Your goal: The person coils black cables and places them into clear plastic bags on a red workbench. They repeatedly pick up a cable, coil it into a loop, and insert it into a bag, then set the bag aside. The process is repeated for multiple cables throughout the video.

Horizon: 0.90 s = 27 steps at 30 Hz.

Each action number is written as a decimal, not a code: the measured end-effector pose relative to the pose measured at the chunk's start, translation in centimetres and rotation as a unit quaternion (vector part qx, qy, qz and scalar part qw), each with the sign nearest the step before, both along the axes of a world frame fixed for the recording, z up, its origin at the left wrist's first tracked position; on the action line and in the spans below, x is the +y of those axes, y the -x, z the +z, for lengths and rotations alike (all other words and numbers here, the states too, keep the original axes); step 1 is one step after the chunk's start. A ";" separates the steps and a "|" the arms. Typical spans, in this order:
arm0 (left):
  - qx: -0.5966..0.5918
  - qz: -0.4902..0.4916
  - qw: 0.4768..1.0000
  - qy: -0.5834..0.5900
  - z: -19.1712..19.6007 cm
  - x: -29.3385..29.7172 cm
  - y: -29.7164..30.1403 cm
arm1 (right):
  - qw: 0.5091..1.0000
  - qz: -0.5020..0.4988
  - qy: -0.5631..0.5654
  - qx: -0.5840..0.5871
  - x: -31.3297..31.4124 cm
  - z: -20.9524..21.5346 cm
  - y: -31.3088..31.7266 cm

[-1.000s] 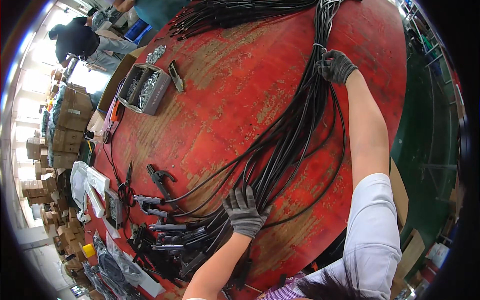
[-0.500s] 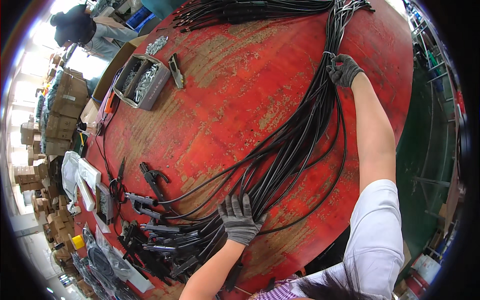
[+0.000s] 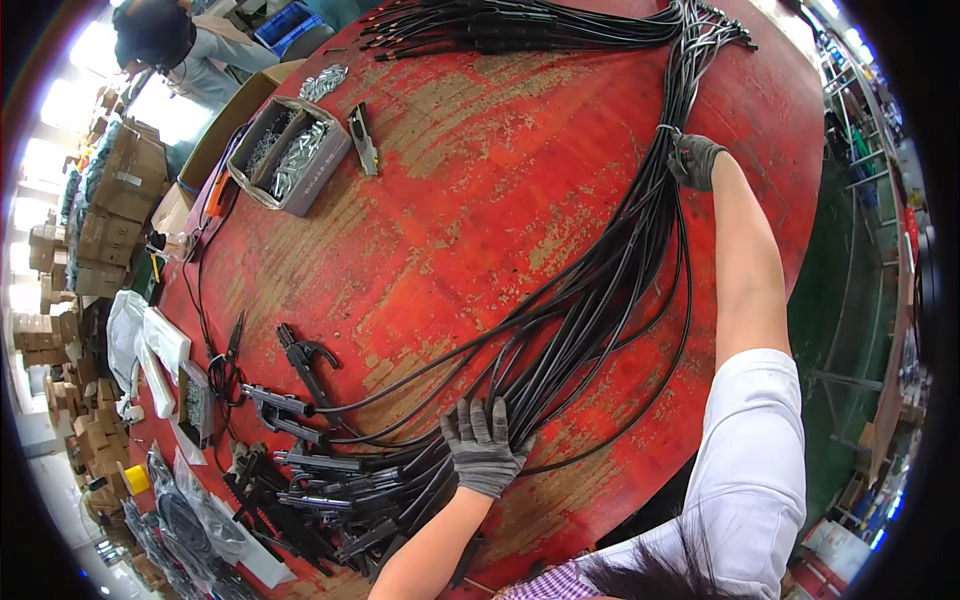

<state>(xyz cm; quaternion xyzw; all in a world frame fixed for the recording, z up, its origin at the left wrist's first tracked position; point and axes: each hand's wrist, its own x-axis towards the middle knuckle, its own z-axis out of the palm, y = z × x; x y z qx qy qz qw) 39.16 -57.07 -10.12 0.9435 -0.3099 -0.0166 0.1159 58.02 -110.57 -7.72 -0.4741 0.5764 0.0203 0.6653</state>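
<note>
A long bundle of black cables (image 3: 600, 290) curves across the red round table (image 3: 440, 240), gathered by a pale tie (image 3: 667, 128) toward the far end. My right hand (image 3: 697, 162), in a grey glove, has its fingers curled round the bundle just below that tie. My left hand (image 3: 485, 447), gloved too, lies flat over the near part of the cables with its fingers stretched out. Left of it, the cables end in several black clamp-like handles with metal jaws (image 3: 320, 462). One black clamp (image 3: 305, 360) lies a little apart from the others.
A divided box of small metal parts (image 3: 290, 155) stands at the far left, beside a utility knife (image 3: 364, 140). More black cables (image 3: 500, 28) lie along the far edge. Plastic-wrapped packs (image 3: 190, 520) are at the near left. Beyond the table a person (image 3: 190, 55) bends forward.
The view has shifted slightly. My right hand remains by the tie, a little lower in the picture, and my left hand still rests flat on the cables.
</note>
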 end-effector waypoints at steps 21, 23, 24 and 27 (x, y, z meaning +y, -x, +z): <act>-0.001 0.002 1.000 -0.007 0.3 -0.4 -0.2 | 0.984 0.029 0.157 0.078 1.2 -3.5 -0.6; -0.009 0.000 1.000 -0.011 0.5 -0.5 -0.2 | 0.985 0.033 0.152 0.078 1.2 -3.6 -0.7; -0.007 0.000 1.000 -0.009 0.5 -0.4 -0.1 | 0.986 0.033 0.149 0.072 1.0 -3.9 -0.6; -0.028 -0.008 1.000 -0.003 0.6 -0.6 -0.3 | 0.980 0.031 0.188 0.063 0.6 -4.8 -0.6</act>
